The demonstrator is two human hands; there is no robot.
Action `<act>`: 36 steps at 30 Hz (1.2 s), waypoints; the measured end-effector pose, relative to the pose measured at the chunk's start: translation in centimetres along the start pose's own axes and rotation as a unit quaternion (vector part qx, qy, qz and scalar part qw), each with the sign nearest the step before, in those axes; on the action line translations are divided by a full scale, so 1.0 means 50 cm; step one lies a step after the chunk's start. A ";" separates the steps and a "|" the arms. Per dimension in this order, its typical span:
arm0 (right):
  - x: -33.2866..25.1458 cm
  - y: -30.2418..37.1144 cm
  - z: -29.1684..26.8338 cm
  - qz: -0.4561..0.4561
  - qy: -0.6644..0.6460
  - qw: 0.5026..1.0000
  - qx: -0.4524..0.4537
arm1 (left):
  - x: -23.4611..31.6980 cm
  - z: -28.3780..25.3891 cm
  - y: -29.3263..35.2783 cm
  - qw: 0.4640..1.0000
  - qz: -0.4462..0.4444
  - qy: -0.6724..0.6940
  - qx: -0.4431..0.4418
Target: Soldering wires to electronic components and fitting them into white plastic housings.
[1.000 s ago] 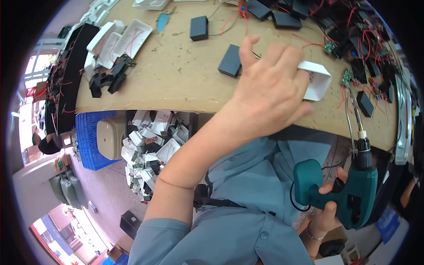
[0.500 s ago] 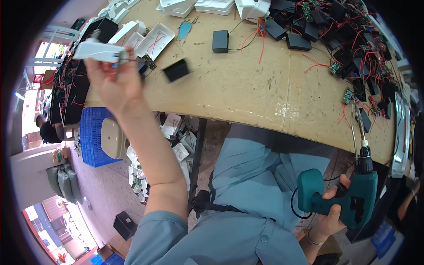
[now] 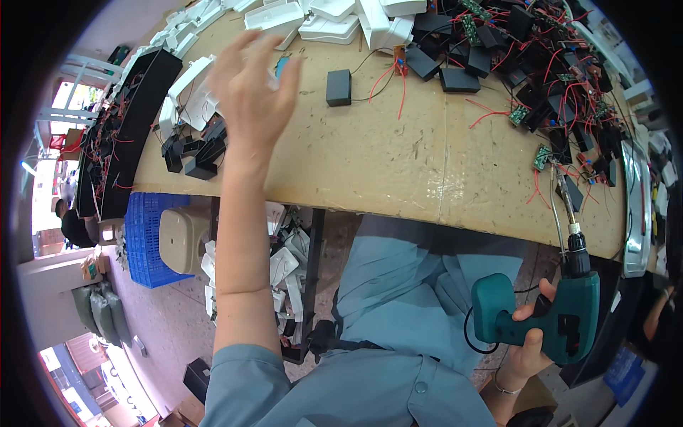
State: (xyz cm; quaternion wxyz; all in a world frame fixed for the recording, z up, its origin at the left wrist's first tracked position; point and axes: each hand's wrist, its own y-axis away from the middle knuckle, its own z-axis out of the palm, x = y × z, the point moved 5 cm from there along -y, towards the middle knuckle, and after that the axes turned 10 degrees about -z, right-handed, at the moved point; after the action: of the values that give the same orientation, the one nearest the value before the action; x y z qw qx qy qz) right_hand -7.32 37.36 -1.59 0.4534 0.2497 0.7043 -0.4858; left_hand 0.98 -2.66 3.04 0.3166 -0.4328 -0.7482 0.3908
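Observation:
My left hand (image 3: 252,96) reaches over the table at the upper left, fingers spread, with nothing seen in its grasp. Just left of it lies a white plastic housing (image 3: 191,103), partly hidden behind the hand. Several black boxes (image 3: 201,168) with thin wires sit below that housing. At the lower right, my right hand (image 3: 530,349) is wrapped round the handle of a teal soldering gun (image 3: 580,313). The gun's metal tip and thin feed tube point up over the table's right part, close to a small green circuit board (image 3: 542,158) with red wires.
A heap of black boxes, boards and red wires (image 3: 562,92) covers the table's (image 3: 356,156) far right. White housings (image 3: 331,28) line the back. One black box (image 3: 339,87) lies mid-table. A black bin (image 3: 146,107) stands left; a blue crate (image 3: 146,242) and beige stool (image 3: 186,238) are below.
My left hand has let go of the white housing and moved right and farther up, its fingers opening. The loose black box now lies with others at the left. My right hand keeps the soldering gun.

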 end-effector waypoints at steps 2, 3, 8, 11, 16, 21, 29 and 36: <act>0.000 -0.001 -0.003 -0.005 -0.001 1.000 0.004 | 0.048 0.054 -0.035 0.991 -0.060 0.096 -0.078; -0.001 -0.001 -0.002 -0.004 -0.004 1.000 0.010 | 0.065 0.079 -0.051 0.987 -0.083 0.104 -0.093; -0.006 0.000 -0.008 0.005 -0.004 0.999 0.034 | 0.170 0.158 -0.150 0.967 -0.017 0.023 -0.255; -0.006 -0.004 -0.020 0.001 -0.009 0.999 0.044 | 0.165 0.197 -0.158 0.958 -0.008 -0.012 -0.285; 0.007 -0.007 -0.026 0.020 -0.014 0.998 0.054 | 0.187 0.111 -0.129 0.962 0.032 0.159 -0.219; 0.013 -0.014 -0.036 0.017 -0.012 0.999 0.047 | 0.258 0.025 -0.028 0.921 0.335 0.060 -0.191; 0.012 -0.007 -0.042 0.003 -0.015 0.998 0.060 | 0.294 -0.016 0.057 0.858 0.395 0.196 -0.262; 0.010 -0.001 -0.042 -0.006 -0.008 0.999 0.047 | 0.257 0.002 0.068 0.862 0.311 0.295 -0.272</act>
State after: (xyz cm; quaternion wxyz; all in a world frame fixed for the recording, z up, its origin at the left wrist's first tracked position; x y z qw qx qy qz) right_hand -8.43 39.21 -1.76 0.4441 0.2626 0.6783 -0.5232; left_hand -3.19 9.90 1.78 0.2542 -0.8068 -0.5232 0.1035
